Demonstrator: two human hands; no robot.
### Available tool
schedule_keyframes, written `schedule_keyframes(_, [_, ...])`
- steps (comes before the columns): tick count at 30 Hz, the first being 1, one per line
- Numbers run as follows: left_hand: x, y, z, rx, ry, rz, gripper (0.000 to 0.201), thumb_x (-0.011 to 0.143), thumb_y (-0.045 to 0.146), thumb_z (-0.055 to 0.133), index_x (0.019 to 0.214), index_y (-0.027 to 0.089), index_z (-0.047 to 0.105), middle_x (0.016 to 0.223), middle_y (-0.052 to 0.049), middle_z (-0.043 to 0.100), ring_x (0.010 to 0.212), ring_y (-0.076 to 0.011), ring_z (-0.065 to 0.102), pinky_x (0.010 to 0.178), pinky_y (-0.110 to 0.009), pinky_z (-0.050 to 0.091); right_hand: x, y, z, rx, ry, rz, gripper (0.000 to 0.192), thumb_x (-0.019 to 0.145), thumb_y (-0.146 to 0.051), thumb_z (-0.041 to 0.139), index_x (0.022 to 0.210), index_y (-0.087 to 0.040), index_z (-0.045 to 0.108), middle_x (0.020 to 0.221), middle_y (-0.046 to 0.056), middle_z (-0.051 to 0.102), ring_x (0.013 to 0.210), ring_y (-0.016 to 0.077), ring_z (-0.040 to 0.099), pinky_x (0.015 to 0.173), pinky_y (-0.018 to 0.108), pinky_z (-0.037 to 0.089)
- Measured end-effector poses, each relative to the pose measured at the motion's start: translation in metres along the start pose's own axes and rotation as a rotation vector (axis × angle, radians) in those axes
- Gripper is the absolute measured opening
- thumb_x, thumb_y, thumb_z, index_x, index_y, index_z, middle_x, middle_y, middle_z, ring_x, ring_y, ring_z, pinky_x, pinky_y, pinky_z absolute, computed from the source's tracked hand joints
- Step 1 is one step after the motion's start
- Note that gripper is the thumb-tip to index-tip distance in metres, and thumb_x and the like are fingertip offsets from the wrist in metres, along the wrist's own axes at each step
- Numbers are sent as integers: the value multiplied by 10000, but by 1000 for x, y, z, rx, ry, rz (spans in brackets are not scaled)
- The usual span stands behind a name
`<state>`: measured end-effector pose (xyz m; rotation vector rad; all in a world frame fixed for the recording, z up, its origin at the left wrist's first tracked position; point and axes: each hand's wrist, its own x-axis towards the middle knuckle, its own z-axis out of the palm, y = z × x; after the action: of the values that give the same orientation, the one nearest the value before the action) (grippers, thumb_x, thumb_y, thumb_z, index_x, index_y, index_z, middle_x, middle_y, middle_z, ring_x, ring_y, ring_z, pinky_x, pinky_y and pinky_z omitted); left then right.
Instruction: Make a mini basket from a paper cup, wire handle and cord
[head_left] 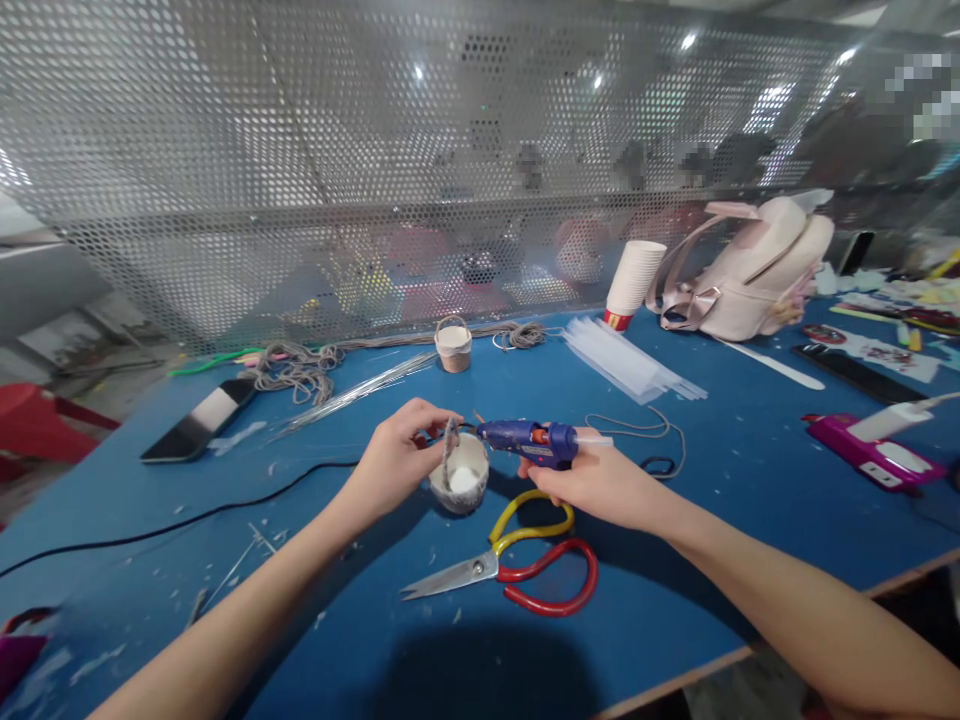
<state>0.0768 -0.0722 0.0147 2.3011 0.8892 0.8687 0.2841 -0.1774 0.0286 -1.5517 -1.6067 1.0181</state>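
Note:
In my right hand (585,475) is a blue hot glue gun (529,440) with a clear glue stick in its back end. Its nozzle points left, at the rim of a small cup (466,490) that is white inside and grey outside. Closed fingers of my left hand (409,445) pinch a grey cord handle (450,450) standing up at the cup's rim. Whether the nozzle touches the cord, I cannot tell. Just below the cup lie scissors (495,566) with one yellow and one red handle, blades to the left.
Behind the cup stands a small basket (454,350) with a handle. Grey cord (296,372), a phone (199,422) and wires lie left. Translucent strips (626,360), stacked paper cups (634,280), a pink backpack (750,270) and a purple power strip (874,452) are right. A perforated metal panel (337,180) stands behind.

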Motion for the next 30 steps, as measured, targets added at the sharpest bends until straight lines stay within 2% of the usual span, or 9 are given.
schedule_keyframes(8, [-2,-3,1,15,20,-2,129,796,256,552,814,187,660,777,-25,632,699,-138,558,601,-249,434,-2,0,4,24,-15,28,99,720,-217,522,747,-145,583,518,-36,522,454,87,504,440,184,395])
schedule_keyframes(16, [-2,-2,-2,34,-1,-68,126,781,260,555,805,187,655,731,-10,650,654,-136,550,598,-245,432,-2,-7,4,0,-20,31,41,709,-194,530,690,-160,539,486,-44,502,439,83,486,409,173,377])
schedule_keyframes(20, [-3,-1,-2,35,5,-50,131,780,273,556,789,184,652,745,-15,655,664,-138,554,603,-246,437,-2,-7,3,10,-11,22,51,707,-183,524,733,-154,558,522,-39,519,448,85,507,414,173,391])
schedule_keyframes(30, [-3,6,-2,34,15,-122,188,784,337,538,770,183,644,659,-1,636,591,-131,526,531,-225,416,-1,-8,2,31,0,28,77,705,-168,510,741,-138,571,493,-31,513,447,86,503,421,172,388])
